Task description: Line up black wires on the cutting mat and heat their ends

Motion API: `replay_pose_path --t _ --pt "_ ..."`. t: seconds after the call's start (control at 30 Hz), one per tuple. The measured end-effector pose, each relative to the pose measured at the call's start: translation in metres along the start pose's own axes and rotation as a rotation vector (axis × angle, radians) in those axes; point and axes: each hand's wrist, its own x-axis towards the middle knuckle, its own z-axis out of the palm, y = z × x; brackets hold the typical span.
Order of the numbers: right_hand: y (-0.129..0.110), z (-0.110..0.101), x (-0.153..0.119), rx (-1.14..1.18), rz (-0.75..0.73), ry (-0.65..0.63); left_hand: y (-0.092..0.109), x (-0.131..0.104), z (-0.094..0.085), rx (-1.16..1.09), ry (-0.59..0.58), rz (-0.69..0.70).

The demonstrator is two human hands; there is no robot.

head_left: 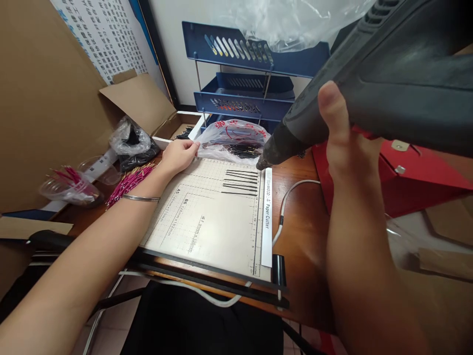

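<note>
My right hand (338, 118) is wrapped round a large black heat gun (314, 103), its thumb on the near side. The tool's narrow nozzle points down and left, close above the upper right of a paper cutter board (218, 227). Several thin black strips (240, 182) lie side by side there, their right ends near the ruler edge. My left hand (181, 155) rests at the board's upper left corner, thumb and fingers pressed together by a clear plastic bag (229, 135); what they hold, if anything, is too small to name.
Bundles of pink wires (129, 185) lie left of the board beside a plastic cup (76, 190). Blue trays (244, 106) stand behind. An open cardboard box (142, 101) is at the back left, a red folder (395, 172) at the right. A white cable (286, 202) runs beside the cutter.
</note>
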Motion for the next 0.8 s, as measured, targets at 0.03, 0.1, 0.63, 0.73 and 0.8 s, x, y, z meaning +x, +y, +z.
replay_pose_path --t 0.03,0.1,0.63,0.73,0.8 --pt "-0.001 0.000 0.000 0.005 0.009 0.005 0.000 0.000 0.000 0.003 -0.004 -0.005" --pt "-0.003 0.001 -0.001 0.013 0.017 0.018 0.001 0.000 0.000 0.016 -0.007 -0.009" --pt "-0.016 -0.002 -0.002 0.065 0.089 0.012 -0.001 0.001 0.000 0.061 -0.010 -0.003" --pt "-0.010 -0.004 0.003 0.110 0.092 -0.022 -0.003 0.002 0.000 0.050 -0.015 -0.007" --pt "-0.009 -0.004 0.006 0.100 0.080 -0.052 -0.004 0.002 0.001 0.052 -0.009 0.002"
